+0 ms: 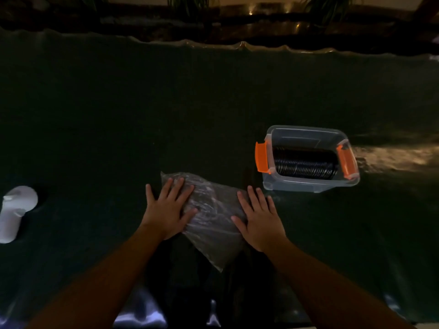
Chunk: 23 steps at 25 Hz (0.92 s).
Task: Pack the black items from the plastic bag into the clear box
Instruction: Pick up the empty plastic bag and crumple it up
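A crumpled clear plastic bag [211, 219] lies flat on the dark green table cover near me. My left hand [169, 207] rests palm down on the bag's left part, fingers spread. My right hand [260, 217] lies flat at the bag's right edge, fingers apart, thumb touching the plastic. To the upper right stands the clear box [308, 184] with orange latches [260, 157], lid off. A row of round black items [305, 166] stands on edge inside it. I cannot tell whether anything is left in the bag.
A white cylindrical object [16, 210] lies at the left edge of the table. The dark green cover [166, 110] spans the whole table, its far edge wavy. Beyond it are dark shelves and plants. A bright light patch falls right of the box.
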Motion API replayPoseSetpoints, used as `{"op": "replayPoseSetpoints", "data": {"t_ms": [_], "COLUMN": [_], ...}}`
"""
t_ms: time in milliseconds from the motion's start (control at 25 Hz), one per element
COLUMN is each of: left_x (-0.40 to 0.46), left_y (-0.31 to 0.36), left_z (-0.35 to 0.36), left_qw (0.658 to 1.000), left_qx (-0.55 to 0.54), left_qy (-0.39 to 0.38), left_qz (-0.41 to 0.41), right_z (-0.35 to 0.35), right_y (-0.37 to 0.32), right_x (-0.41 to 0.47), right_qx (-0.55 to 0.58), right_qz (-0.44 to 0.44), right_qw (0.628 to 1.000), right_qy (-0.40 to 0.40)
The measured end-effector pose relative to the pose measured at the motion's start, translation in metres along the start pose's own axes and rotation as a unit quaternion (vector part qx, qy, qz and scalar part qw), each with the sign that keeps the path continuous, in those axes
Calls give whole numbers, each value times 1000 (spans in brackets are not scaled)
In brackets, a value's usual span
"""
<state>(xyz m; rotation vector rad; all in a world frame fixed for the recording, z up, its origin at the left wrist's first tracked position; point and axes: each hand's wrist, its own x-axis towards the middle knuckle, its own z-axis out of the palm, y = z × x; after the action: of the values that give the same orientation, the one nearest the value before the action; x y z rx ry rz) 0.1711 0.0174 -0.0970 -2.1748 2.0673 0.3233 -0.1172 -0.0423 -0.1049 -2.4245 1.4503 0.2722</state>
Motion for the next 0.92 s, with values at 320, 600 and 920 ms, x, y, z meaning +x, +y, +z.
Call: {"op": "replayPoseSetpoints", "data": {"t_ms": [320, 600, 920], "left_x": [72, 59, -39], "left_y": [53, 63, 52], "left_z": [-78, -114, -249], "left_qw": [975, 966, 850], "left_qx": [50, -84, -517], "left_qy": [-132, -209, 42], "left_qz": [169, 129, 89], "right_z": [-27, -74, -163], "right_y": [14, 15, -11], "right_x": [-62, -99, -116], "right_qx": [174, 276, 585], "right_qz": [108, 90, 87], "right_qw": [979, 957, 801], "right_qy": [-5, 21, 95]}}
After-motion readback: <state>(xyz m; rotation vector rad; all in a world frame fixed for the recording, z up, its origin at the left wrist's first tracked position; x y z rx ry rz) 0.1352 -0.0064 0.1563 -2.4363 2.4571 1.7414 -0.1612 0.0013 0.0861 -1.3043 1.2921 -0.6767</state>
